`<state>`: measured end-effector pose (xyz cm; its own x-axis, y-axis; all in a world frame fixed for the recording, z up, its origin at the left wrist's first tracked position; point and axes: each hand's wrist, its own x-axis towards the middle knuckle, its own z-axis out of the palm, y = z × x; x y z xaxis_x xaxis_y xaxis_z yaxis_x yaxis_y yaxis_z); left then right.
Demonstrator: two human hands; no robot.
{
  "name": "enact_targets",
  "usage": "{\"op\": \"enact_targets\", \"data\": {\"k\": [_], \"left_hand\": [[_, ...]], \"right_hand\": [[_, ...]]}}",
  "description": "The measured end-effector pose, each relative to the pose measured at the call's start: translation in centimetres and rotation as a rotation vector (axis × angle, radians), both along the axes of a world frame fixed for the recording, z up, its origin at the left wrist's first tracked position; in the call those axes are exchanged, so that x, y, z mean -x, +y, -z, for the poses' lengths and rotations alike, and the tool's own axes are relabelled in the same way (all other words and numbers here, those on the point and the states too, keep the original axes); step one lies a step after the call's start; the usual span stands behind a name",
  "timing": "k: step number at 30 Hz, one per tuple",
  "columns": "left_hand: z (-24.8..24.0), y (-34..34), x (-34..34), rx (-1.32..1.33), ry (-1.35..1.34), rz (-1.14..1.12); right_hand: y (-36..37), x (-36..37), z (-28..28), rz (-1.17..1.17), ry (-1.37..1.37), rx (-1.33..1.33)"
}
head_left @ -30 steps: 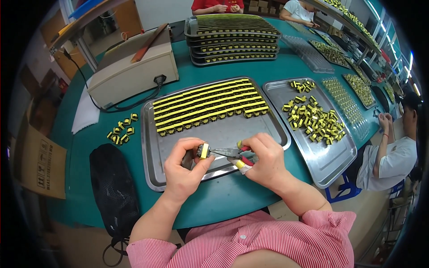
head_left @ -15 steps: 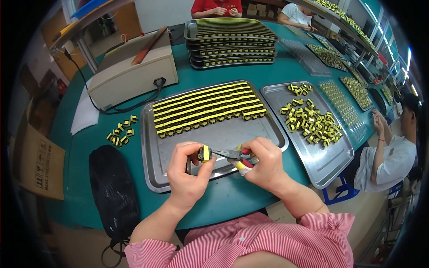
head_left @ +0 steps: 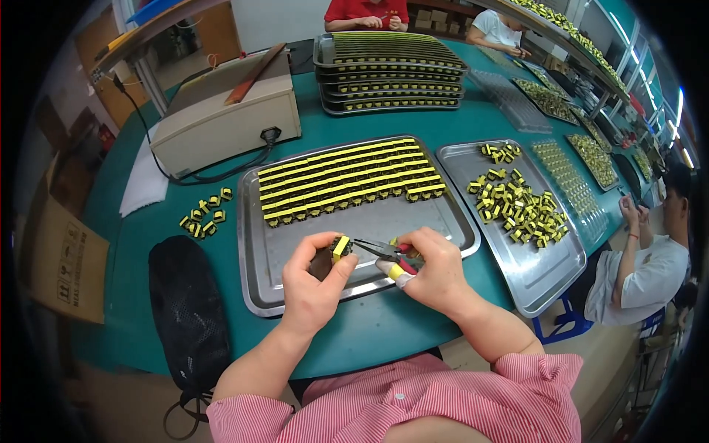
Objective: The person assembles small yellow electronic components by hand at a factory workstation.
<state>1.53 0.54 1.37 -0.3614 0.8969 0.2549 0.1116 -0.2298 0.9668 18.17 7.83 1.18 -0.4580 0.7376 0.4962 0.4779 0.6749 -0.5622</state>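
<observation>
Between the thumb and fingers of my left hand (head_left: pixel 310 284) is a small transformer (head_left: pixel 341 248), a black part wrapped in yellow tape, tilted. My right hand (head_left: pixel 437 275) is closed round red-handled pliers (head_left: pixel 380 250), whose jaws point at the transformer's right side; whether they touch it I cannot tell. Some yellow and white wrapping shows at the right thumb. Both hands are over the front part of a metal tray (head_left: pixel 258 294), where rows of similar transformers (head_left: pixel 347 181) stand at the back.
A second metal tray (head_left: pixel 538 295) on the right holds loose transformers (head_left: pixel 521 210). Several more (head_left: pixel 204 214) lie at the left, near a black mesh bag (head_left: pixel 188 303). Stacked full trays (head_left: pixel 391 77) and a beige box-shaped machine (head_left: pixel 225 122) stand behind. Other people sit across and to the right.
The transformer has been turned and tilted in my left fingers. The pliers' tips have shifted slightly up beside it. The whole view has moved a little.
</observation>
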Motion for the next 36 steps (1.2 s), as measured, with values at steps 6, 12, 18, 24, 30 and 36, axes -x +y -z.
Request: {"op": "enact_targets", "data": {"k": [6, 12, 18, 24, 30, 36], "left_hand": [[0.35, 0.23, 0.14, 0.023, -0.103, 0.032], [0.31, 0.18, 0.30, 0.058, -0.123, 0.063], [0.32, 0.31, 0.15, 0.038, -0.143, 0.094], [0.52, 0.24, 0.28, 0.044, -0.109, 0.097], [0.57, 0.29, 0.10, 0.001, -0.085, 0.070], [0.66, 0.28, -0.08, -0.016, -0.068, 0.062]], "right_hand": [[-0.04, -0.18, -0.23, -0.003, -0.004, -0.014], [0.02, -0.29, -0.25, -0.012, 0.006, -0.023], [0.08, -0.35, -0.14, -0.013, -0.008, -0.047], [0.02, -0.33, -0.23, -0.010, -0.018, -0.054], [0.01, -0.20, -0.14, -0.027, -0.012, -0.094], [-0.02, -0.27, -0.07, -0.031, -0.025, -0.089]]}}
